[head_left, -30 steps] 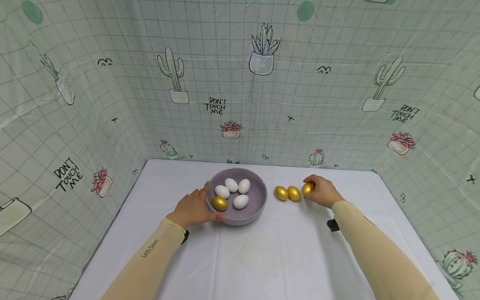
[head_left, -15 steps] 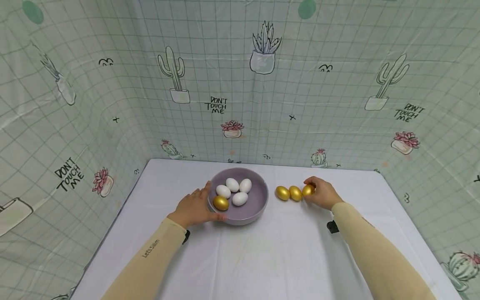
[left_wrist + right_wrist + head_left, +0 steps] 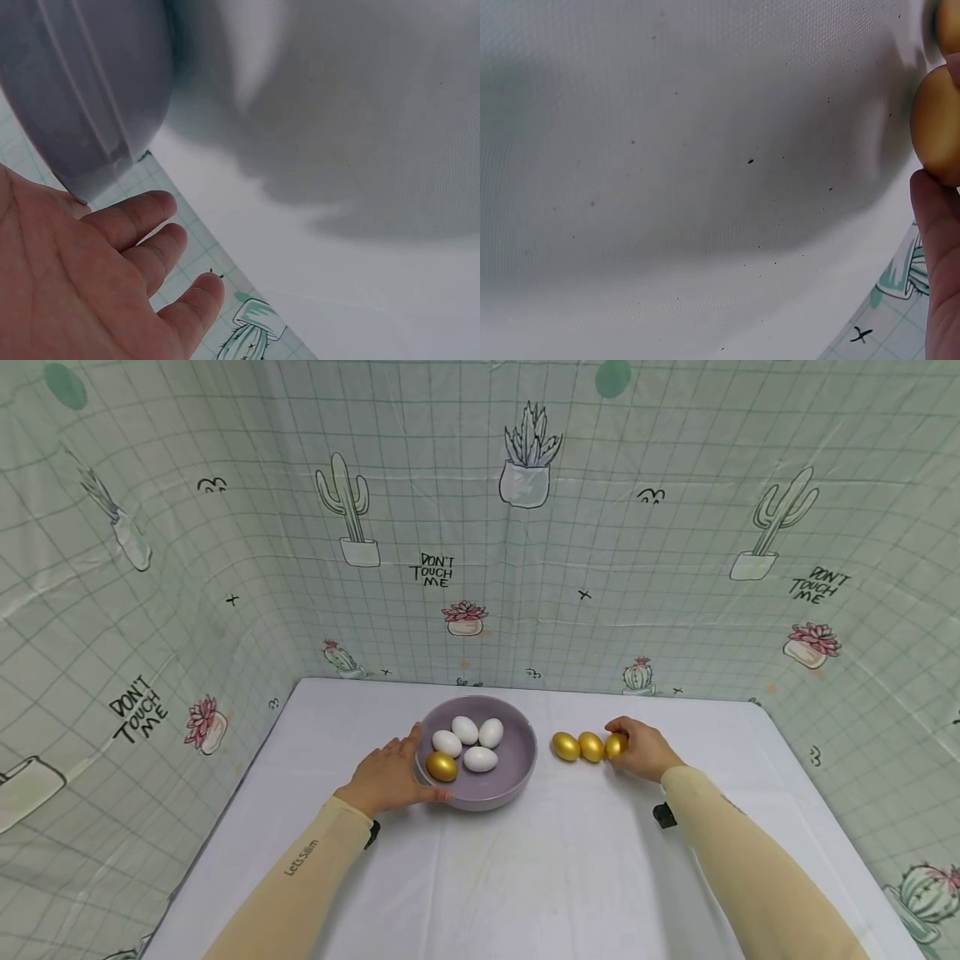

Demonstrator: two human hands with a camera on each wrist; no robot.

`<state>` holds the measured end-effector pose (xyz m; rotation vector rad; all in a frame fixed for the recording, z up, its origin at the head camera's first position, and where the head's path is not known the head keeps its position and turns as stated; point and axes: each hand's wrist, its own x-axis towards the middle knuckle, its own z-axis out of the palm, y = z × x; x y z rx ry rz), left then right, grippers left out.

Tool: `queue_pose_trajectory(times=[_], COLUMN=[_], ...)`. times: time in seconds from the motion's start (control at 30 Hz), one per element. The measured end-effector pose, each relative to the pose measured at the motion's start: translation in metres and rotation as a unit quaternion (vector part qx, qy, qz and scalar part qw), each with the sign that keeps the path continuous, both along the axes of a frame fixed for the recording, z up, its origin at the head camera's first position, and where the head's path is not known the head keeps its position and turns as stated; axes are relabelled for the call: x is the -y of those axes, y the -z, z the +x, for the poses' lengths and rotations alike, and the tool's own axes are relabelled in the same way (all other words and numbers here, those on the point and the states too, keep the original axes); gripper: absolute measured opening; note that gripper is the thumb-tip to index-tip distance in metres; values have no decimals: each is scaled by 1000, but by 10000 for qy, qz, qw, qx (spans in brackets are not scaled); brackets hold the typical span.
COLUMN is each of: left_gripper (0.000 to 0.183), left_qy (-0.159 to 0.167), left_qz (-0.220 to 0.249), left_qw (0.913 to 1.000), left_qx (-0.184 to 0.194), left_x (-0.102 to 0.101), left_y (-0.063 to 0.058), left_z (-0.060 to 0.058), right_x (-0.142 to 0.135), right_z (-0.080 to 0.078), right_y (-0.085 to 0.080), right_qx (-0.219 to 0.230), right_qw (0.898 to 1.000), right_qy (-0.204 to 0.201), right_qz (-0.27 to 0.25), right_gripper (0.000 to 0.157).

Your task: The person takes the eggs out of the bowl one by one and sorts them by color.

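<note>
A mauve bowl (image 3: 517, 760) stands on the white table with several white eggs (image 3: 481, 759) and one golden egg (image 3: 442, 767) inside. My left hand (image 3: 386, 777) rests against the bowl's left side, thumb along the front and index finger at the rim. In the left wrist view the other fingers (image 3: 161, 255) extend loosely beside the bowl wall. To the right, my right hand (image 3: 647, 750) pinches a golden egg (image 3: 615, 745) between thumb and fingertips, at the right end of a row with two more golden eggs (image 3: 591, 747). The right wrist view shows that pinched egg only partly.
A white cloth covers the table (image 3: 495, 877). Behind and at both sides hangs a checked curtain (image 3: 555, 560) printed with cacti, close to the table's far edge. The row of golden eggs lies just right of the bowl.
My right hand has shifted slightly left with its golden egg, closing the gap to the row. The front white egg in the bowl has rocked and turned. My left hand stays at the bowl.
</note>
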<state>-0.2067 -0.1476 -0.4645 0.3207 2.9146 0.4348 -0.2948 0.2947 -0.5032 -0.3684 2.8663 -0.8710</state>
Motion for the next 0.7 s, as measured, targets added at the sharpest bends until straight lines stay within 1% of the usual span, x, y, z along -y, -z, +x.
queue_pose_trajectory(times=[0.23, 0.37, 0.7], left_gripper=[136, 136, 134], left_qy=[0, 17, 8], left_qz=[0, -26, 71], left_qw=[10000, 10000, 10000], left_qx=[-27, -56, -23], left_x=[-1, -1, -1], left_y=[-1, -2, -4], left_z=[1, 0, 1], right_x=[2, 2, 3], right_z=[0, 1, 2], right_y=[-1, -3, -5], right_qx=[129, 113, 195], right_qw=[9999, 9999, 9996], right_qy=[-62, -83, -59], right_qz=[-8, 14, 176], right_gripper=[56, 56, 58])
